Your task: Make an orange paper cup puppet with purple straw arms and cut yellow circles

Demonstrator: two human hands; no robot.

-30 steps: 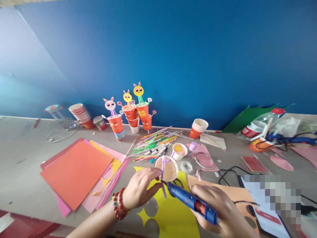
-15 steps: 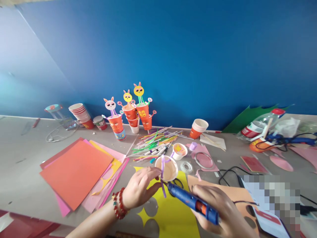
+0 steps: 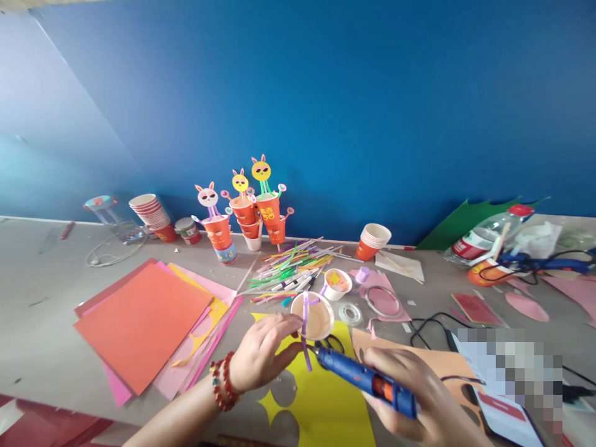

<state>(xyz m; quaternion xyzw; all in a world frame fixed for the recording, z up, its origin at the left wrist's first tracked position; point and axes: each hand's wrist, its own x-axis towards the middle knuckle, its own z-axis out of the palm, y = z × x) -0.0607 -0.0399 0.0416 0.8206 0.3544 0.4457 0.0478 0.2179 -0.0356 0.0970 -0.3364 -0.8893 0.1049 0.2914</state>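
A paper cup, its pale inside facing me, is pinched at its left side by my left hand. Purple strips stand at its rim, and one runs down past the fingers over the yellow sheet. My right hand is wrapped around a blue hot glue gun. The gun's nozzle points left, close to the purple strip just below the cup; whether it touches cannot be made out. The cup's lower left side is hidden behind my fingers.
Yellow cut-out paper lies beneath my hands. Orange sheets are stacked left. Rabbit-headed cup figures stand by the wall. Colored strips, a second cup, a tape roll, a bottle and a phone lie around.
The glue gun has shifted slightly right and down, its nozzle a little farther from the cup's base. My left hand and the cup have stayed nearly still.
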